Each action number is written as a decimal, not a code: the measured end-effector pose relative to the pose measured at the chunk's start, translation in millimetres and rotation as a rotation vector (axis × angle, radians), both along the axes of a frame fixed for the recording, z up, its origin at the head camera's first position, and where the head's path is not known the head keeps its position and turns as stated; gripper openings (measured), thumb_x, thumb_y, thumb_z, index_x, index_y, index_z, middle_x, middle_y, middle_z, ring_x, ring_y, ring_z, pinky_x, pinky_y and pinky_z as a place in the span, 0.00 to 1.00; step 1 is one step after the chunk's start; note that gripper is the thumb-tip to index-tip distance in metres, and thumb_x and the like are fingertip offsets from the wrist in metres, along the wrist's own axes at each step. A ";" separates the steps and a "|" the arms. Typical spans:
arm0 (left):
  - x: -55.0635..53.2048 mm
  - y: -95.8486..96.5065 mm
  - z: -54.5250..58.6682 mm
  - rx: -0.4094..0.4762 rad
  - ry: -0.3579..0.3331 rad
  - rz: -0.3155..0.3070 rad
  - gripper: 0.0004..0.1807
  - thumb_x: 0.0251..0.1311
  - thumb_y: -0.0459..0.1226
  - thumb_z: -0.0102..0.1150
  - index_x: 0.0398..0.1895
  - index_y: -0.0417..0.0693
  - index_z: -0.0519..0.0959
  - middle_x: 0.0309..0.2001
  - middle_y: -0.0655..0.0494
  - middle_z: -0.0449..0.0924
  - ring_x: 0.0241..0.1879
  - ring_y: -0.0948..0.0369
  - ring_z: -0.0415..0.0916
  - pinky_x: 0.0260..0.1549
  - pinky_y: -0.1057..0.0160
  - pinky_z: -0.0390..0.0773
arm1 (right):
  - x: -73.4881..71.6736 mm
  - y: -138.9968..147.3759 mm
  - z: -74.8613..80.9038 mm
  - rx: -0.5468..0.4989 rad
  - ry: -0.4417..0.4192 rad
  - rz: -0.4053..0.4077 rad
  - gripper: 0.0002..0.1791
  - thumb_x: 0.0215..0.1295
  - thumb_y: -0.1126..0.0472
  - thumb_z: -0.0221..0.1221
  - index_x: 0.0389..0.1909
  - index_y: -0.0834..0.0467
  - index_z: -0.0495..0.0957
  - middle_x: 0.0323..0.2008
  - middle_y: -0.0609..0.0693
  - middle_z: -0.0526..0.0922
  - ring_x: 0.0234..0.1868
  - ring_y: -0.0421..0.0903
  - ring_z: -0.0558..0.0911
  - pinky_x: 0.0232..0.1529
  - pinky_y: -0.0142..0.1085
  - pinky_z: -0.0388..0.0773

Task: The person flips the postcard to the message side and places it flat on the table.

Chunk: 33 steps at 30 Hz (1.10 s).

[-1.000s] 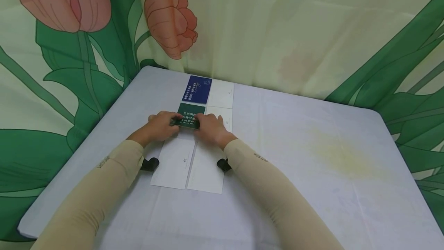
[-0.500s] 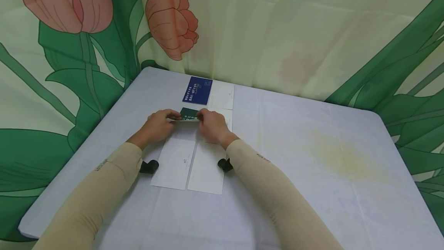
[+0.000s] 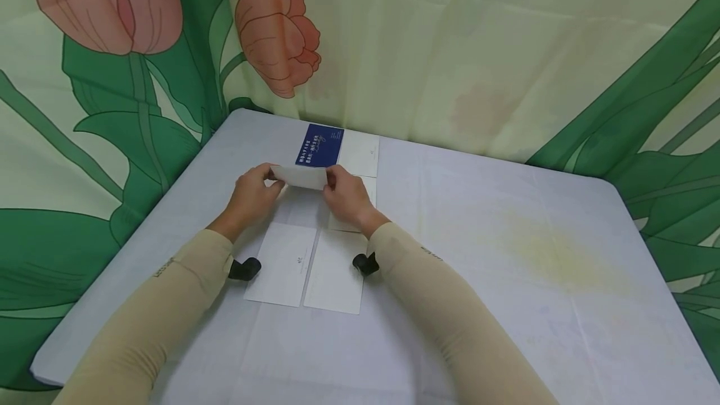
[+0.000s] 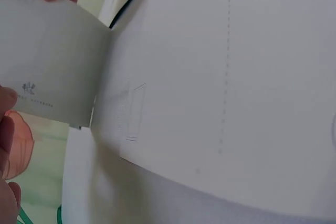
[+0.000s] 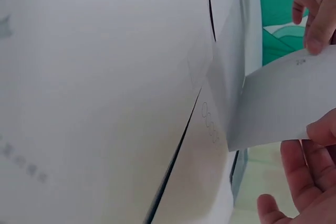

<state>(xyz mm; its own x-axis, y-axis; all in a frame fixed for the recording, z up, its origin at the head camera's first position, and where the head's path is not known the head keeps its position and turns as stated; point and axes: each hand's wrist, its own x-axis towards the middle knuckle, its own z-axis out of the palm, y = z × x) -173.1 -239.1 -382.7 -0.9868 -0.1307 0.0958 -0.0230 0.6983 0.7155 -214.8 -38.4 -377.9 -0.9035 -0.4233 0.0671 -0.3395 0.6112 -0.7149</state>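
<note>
In the head view, my left hand (image 3: pixel 254 194) pinches the left edge of a card (image 3: pixel 300 177) and my right hand (image 3: pixel 347 199) pinches its right edge. The card's white back with small print faces me. It stands tilted up, slightly bowed, its lower edge at or just above the surface. Both wrist views show the card's back (image 4: pixel 52 51) with thumbs on it; its printed front is hidden. Just behind it lies a dark blue card (image 3: pixel 320 145) with white lettering.
White cards lie flat beside the blue one (image 3: pixel 360 152), partly under my right hand (image 3: pixel 368 187), and nearer me on the left (image 3: pixel 279 265) and right (image 3: pixel 335 272). A white cloth covers the table (image 3: pixel 478 255). A flower-printed curtain (image 3: pixel 422 49) hangs behind it.
The green-fronted card has been tipped up from lying nearly flat, so its white back now shows instead of the green face. Both hands have risen slightly with it, still gripping its sides.
</note>
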 end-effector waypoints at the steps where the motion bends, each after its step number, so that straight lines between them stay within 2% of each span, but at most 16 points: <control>1: 0.6 0.7 0.7 0.001 0.013 0.007 0.15 0.72 0.34 0.54 0.57 0.35 0.75 0.58 0.38 0.77 0.67 0.43 0.66 0.66 0.42 0.63 | 0.2 0.2 0.6 -0.011 -0.003 -0.004 0.19 0.73 0.64 0.52 0.62 0.64 0.71 0.51 0.56 0.82 0.48 0.48 0.79 0.50 0.39 0.77; 9: 3.0 4.5 7.8 0.031 0.101 0.027 0.11 0.72 0.33 0.54 0.51 0.35 0.75 0.53 0.39 0.79 0.66 0.44 0.68 0.64 0.45 0.68 | 2.3 0.4 4.2 -0.116 0.004 -0.040 0.19 0.73 0.64 0.51 0.62 0.64 0.69 0.48 0.56 0.80 0.47 0.49 0.77 0.49 0.38 0.78; 12: 3.7 4.8 11.0 0.050 0.135 0.021 0.09 0.71 0.31 0.54 0.49 0.34 0.75 0.50 0.38 0.80 0.62 0.44 0.71 0.62 0.46 0.70 | 3.4 -0.4 5.9 -0.161 0.011 -0.060 0.20 0.73 0.64 0.52 0.63 0.64 0.68 0.47 0.55 0.80 0.47 0.49 0.78 0.48 0.38 0.79; 15: 3.3 4.3 12.3 0.100 0.165 0.005 0.14 0.70 0.30 0.54 0.56 0.33 0.71 0.49 0.37 0.78 0.56 0.44 0.75 0.58 0.46 0.74 | 4.2 -1.8 6.8 -0.209 0.036 -0.083 0.21 0.72 0.65 0.52 0.64 0.63 0.66 0.45 0.56 0.81 0.46 0.48 0.80 0.47 0.39 0.79; 19: 1.9 3.6 11.6 0.203 0.203 -0.011 0.26 0.69 0.29 0.55 0.67 0.38 0.62 0.52 0.41 0.73 0.50 0.48 0.78 0.51 0.49 0.79 | 4.5 -2.0 6.7 -0.285 0.067 -0.116 0.21 0.71 0.66 0.53 0.63 0.62 0.63 0.45 0.56 0.83 0.46 0.48 0.81 0.47 0.40 0.79; 22: 1.5 3.9 9.9 0.219 0.237 -0.006 0.23 0.69 0.29 0.57 0.64 0.39 0.65 0.52 0.42 0.73 0.50 0.49 0.78 0.51 0.50 0.79 | 3.7 -0.9 5.5 -0.335 0.093 -0.133 0.18 0.70 0.67 0.54 0.59 0.63 0.65 0.45 0.56 0.82 0.45 0.49 0.82 0.47 0.38 0.79; 25: 1.2 4.2 7.6 0.173 0.251 0.000 0.17 0.69 0.31 0.58 0.59 0.36 0.72 0.53 0.41 0.75 0.53 0.48 0.74 0.56 0.49 0.75 | 2.2 0.1 4.5 -0.328 0.147 -0.142 0.12 0.70 0.68 0.56 0.52 0.65 0.73 0.45 0.55 0.81 0.45 0.49 0.83 0.47 0.36 0.79; 28: 1.4 3.6 5.9 0.122 0.233 -0.012 0.17 0.69 0.32 0.59 0.59 0.36 0.76 0.58 0.42 0.74 0.56 0.47 0.71 0.59 0.47 0.71 | 1.4 1.5 4.4 -0.279 0.181 -0.142 0.10 0.70 0.66 0.56 0.47 0.65 0.80 0.44 0.56 0.82 0.45 0.49 0.83 0.48 0.35 0.78; 33: 1.8 2.0 3.9 0.102 0.170 -0.065 0.23 0.69 0.32 0.58 0.66 0.38 0.72 0.66 0.44 0.68 0.57 0.48 0.70 0.60 0.48 0.70 | 1.3 3.3 4.6 -0.190 0.132 -0.112 0.16 0.71 0.65 0.55 0.56 0.64 0.81 0.51 0.57 0.81 0.47 0.48 0.81 0.46 0.35 0.78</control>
